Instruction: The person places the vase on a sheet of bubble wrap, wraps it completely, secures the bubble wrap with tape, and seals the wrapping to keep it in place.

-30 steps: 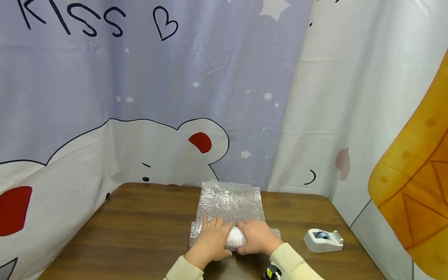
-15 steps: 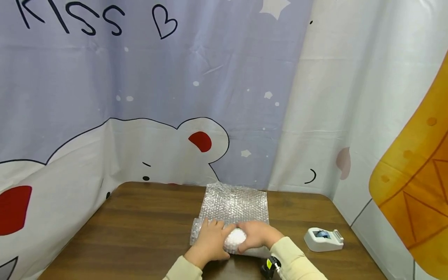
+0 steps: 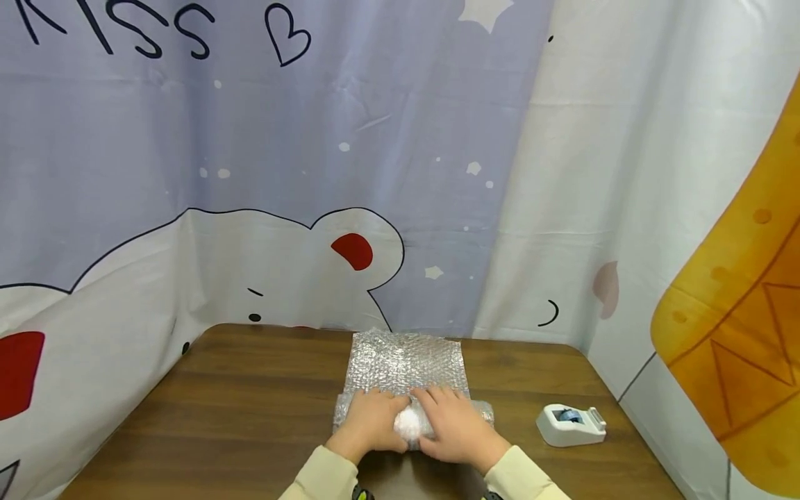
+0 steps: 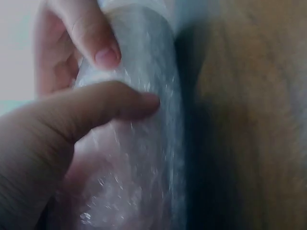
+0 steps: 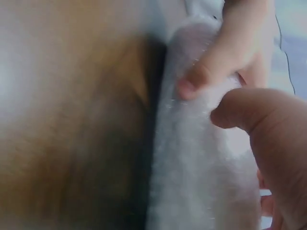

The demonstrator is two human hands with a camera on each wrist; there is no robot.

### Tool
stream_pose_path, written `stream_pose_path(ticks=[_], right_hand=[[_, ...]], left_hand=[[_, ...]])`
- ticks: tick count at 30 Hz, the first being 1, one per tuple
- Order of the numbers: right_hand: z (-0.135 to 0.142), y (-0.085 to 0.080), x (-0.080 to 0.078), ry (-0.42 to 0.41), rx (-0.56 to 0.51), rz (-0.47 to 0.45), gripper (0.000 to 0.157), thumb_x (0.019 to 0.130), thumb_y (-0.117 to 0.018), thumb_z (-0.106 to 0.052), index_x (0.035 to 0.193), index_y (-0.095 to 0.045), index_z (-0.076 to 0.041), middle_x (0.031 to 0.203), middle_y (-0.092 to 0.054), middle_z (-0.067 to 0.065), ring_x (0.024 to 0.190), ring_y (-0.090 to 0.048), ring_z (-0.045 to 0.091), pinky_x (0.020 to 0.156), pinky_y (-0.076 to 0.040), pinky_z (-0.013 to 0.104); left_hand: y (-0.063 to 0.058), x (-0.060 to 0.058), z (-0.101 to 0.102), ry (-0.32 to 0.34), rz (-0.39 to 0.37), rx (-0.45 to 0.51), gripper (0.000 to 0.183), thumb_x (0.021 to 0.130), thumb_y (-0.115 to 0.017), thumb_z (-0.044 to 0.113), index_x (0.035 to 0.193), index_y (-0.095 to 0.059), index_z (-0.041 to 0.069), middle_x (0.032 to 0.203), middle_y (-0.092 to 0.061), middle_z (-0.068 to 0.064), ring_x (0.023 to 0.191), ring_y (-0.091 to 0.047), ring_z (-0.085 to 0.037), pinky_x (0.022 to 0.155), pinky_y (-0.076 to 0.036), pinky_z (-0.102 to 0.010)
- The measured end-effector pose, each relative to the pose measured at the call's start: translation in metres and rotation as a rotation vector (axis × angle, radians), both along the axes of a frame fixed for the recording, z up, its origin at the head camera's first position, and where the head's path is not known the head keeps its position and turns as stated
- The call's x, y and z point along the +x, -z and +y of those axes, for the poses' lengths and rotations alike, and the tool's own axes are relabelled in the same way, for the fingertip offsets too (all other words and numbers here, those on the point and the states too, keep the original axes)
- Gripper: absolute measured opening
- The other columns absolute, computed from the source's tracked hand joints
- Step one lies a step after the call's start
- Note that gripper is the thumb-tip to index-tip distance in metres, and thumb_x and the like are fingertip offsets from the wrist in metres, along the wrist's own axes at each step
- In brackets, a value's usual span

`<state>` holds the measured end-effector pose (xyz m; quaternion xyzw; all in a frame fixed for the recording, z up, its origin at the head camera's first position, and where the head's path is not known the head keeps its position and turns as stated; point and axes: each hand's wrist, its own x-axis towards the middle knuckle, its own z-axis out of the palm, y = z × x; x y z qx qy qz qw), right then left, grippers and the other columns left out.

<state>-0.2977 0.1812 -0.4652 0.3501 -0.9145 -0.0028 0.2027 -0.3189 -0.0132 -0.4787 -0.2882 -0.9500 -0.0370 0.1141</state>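
Note:
A roll of clear bubble wrap (image 3: 409, 421) lies across the table, round something hidden inside; a pale patch shows between the hands. From its far side the flat part of the bubble wrap sheet (image 3: 405, 362) stretches to the table's back. My left hand (image 3: 370, 425) grips the roll's left half, thumb on the near side and fingers over the top. On the right half, my right hand (image 3: 456, 425) holds the roll the same way. Both thumbs press into the roll (image 4: 144, 163) in the left wrist view, and the right wrist view shows them close together on the plastic (image 5: 192, 158).
A white tape dispenser (image 3: 571, 426) with a bluish roll of tape stands to the right on the brown wooden table (image 3: 250, 396). Behind the table and along its sides hangs a printed curtain (image 3: 437, 173).
My right hand, half a second ago turned with its thumb near the pale patch, now lies over the roll's right part with fingers pointing forward. The left hand keeps its hold.

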Motion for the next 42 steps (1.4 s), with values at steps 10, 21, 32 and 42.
stream_pose_path(ticks=[10, 21, 32, 42], right_hand=[[-0.001, 0.018, -0.001, 0.014, 0.101, 0.037, 0.084, 0.055, -0.075, -0.056, 0.123, -0.047, -0.016, 0.106, -0.052, 0.000, 0.092, -0.054, 0.021, 0.072, -0.044, 0.043], [-0.002, 0.014, -0.012, 0.031, 0.073, -0.018, 0.067, 0.051, -0.073, -0.050, 0.106, -0.055, -0.018, 0.090, -0.052, -0.004, 0.074, -0.053, 0.016, 0.058, -0.044, 0.036], [-0.005, -0.002, -0.034, 0.072, -0.045, -0.531, 0.039, 0.052, -0.072, -0.042, 0.081, -0.053, -0.025, 0.068, -0.050, -0.015, 0.057, -0.048, 0.007, 0.050, -0.040, 0.026], [-0.003, -0.006, -0.031, 0.055, -0.063, -0.603, 0.042, 0.052, -0.074, -0.044, 0.083, -0.053, -0.025, 0.070, -0.051, -0.015, 0.059, -0.049, 0.006, 0.053, -0.041, 0.025]], left_hand=[[-0.005, -0.006, -0.005, -0.045, -0.200, 0.057, 0.073, 0.049, -0.070, 0.064, 0.101, -0.056, 0.015, 0.072, -0.058, 0.004, 0.059, -0.054, -0.015, 0.053, -0.044, -0.036], [0.002, 0.007, -0.008, 0.036, 0.079, 0.010, 0.067, 0.060, -0.062, 0.068, 0.103, -0.060, 0.017, 0.092, -0.057, 0.002, 0.084, -0.055, -0.019, 0.072, -0.045, -0.042], [0.002, 0.014, -0.010, 0.013, 0.112, -0.017, 0.087, 0.052, -0.077, 0.058, 0.124, -0.051, 0.018, 0.111, -0.054, -0.005, 0.107, -0.048, -0.028, 0.096, -0.031, -0.052], [0.004, 0.008, -0.011, 0.060, 0.199, -0.053, 0.068, 0.049, -0.078, 0.051, 0.105, -0.055, 0.021, 0.091, -0.056, 0.000, 0.084, -0.053, -0.025, 0.079, -0.041, -0.046]])
